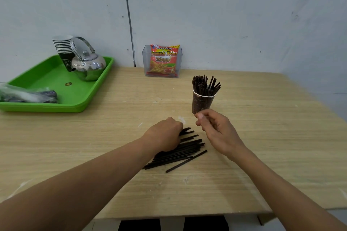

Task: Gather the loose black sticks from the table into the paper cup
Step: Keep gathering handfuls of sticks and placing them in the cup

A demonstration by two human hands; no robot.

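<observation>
A pile of loose black sticks (180, 154) lies on the wooden table (262, 137) near its front middle. My left hand (165, 134) lies on the pile's far end, knuckles up, its fingers curled down round some of the sticks. Beyond the pile to the right, a dark brown paper cup (201, 102) stands upright with many black sticks (205, 85) poking out of its top. My right hand (216, 129) hovers just in front of the cup's base with its fingers loosely curled; I see nothing held in it.
A green tray (56, 80) at the back left carries a steel kettle (88, 65), a stack of paper cups (62, 48) and a plastic-wrapped bundle (26, 95). A clear holder with a red snack packet (163, 61) stands against the back wall.
</observation>
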